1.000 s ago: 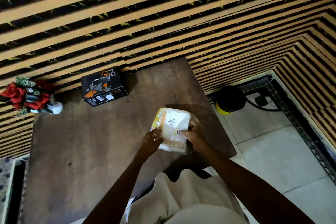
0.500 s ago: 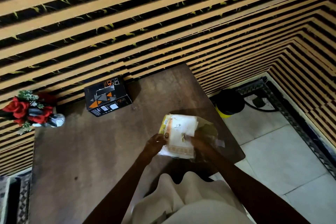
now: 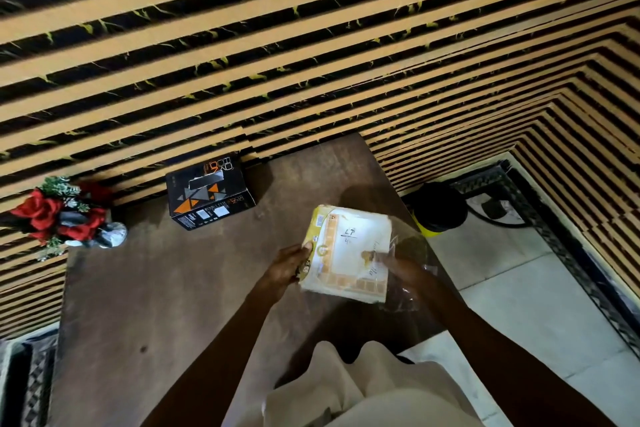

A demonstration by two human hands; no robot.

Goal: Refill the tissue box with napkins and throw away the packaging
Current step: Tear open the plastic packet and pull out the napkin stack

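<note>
A stack of white napkins [image 3: 349,253] with orange borders sits half inside a clear plastic wrapper [image 3: 408,246] with a yellow edge, held above the right part of the brown table [image 3: 166,305]. My left hand [image 3: 287,269] grips the pack's yellow left edge. My right hand [image 3: 405,270] holds the loose clear wrapper at the pack's right side. A black tissue box [image 3: 207,194] with orange triangles stands at the table's far edge against the wall, apart from both hands.
A vase of red flowers [image 3: 65,215] stands at the table's far left. On the tiled floor to the right of the table sits a black and yellow bin [image 3: 438,208], near a cable. A striped wall backs the table.
The clear wrapper has come further off the right side of the napkin stack, and more of the napkins show. Both hands stay on the pack; the camera view shifted slightly.
</note>
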